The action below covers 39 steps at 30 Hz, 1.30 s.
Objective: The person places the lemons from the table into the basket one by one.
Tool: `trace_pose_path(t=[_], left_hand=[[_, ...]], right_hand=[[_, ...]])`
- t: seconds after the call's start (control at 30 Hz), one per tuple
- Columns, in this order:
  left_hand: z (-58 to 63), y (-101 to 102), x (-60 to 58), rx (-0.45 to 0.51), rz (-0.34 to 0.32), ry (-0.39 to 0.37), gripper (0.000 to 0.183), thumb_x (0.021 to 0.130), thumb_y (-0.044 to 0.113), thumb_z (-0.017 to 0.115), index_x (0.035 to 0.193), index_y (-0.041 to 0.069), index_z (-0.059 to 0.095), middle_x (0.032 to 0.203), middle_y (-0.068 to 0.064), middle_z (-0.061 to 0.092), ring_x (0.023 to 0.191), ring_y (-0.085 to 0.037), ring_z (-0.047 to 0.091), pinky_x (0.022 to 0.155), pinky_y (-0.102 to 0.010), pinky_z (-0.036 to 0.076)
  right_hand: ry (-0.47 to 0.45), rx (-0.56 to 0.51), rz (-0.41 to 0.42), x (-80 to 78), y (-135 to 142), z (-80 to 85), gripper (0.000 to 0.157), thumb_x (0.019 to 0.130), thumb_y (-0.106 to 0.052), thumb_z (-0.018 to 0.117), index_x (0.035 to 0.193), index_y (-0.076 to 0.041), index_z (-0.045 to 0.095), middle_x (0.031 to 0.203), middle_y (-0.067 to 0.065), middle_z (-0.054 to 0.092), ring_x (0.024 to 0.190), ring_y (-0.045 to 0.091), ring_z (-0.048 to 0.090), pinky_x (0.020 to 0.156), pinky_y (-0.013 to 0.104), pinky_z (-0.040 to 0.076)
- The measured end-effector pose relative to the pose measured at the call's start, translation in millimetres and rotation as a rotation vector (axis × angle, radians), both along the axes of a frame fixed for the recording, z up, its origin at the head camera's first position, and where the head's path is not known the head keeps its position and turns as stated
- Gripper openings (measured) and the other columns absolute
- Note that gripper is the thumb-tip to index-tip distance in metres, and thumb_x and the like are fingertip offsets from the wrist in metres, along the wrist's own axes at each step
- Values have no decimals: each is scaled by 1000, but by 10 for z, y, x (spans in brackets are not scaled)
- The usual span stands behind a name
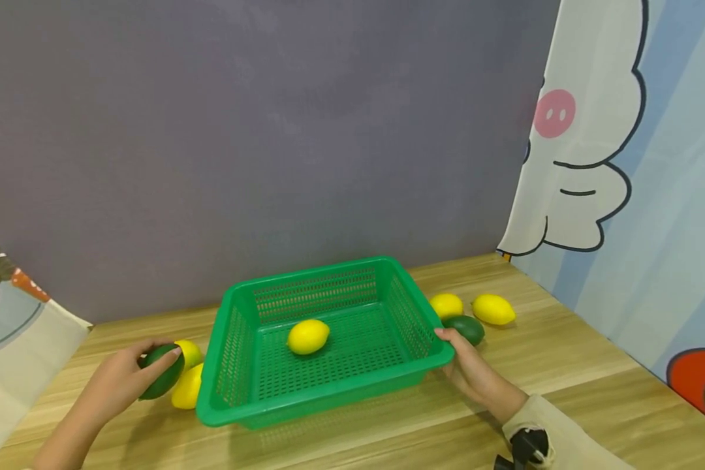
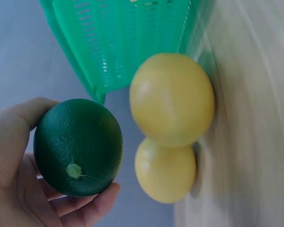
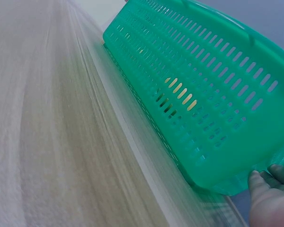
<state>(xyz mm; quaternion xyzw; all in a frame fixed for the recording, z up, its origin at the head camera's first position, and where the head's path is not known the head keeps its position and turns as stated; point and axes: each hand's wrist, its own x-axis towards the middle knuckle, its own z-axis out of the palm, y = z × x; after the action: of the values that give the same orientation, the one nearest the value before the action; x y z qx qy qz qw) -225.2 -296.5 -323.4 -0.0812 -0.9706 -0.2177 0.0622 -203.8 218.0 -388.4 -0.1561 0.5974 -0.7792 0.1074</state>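
Observation:
My left hand (image 1: 119, 378) holds a dark green lime (image 2: 78, 147), with thumb and fingers curled round it and its pale stem end showing in the left wrist view. Two yellow lemons (image 2: 173, 99) lie beside it on the table, close to the basket's left end. At the right front corner, my right hand (image 1: 476, 372) grips the rim of a green plastic basket (image 1: 329, 406); in the right wrist view its fingers (image 3: 260, 187) are at that corner. Inside the basket lies one lemon (image 1: 308, 337).
Right of the basket, two more lemons (image 1: 493, 309) and another dark green lime (image 1: 465, 329) sit on the wooden table (image 1: 570, 365). A grey panel (image 1: 305, 143) stands behind the table. A printed cartoon cloth (image 1: 640, 281) hangs at the right.

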Motion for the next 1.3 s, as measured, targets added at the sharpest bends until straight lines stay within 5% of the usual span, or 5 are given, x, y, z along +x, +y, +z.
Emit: trace_pose_path(t=[0.6,1.3], left_hand=[[92,344,-2,15,-88,103,40,93,40,57,115,7,63,104,-15,66,85,-24,60,66,-38,48],[226,380,-8,16,-95,131,38,93,37,58,113,6,64,101,-15,67,82,-24,59,65,-37,48]], right_hand=[[24,9,28,-11,22,5,29,101,-24,27,115,-15,50,107,-7,58,101,6,52,92,21,41],[24,-4,19,-9,18,3,28,101,-23,28,114,-15,51,104,-9,59,98,5,54,90,20,42]])
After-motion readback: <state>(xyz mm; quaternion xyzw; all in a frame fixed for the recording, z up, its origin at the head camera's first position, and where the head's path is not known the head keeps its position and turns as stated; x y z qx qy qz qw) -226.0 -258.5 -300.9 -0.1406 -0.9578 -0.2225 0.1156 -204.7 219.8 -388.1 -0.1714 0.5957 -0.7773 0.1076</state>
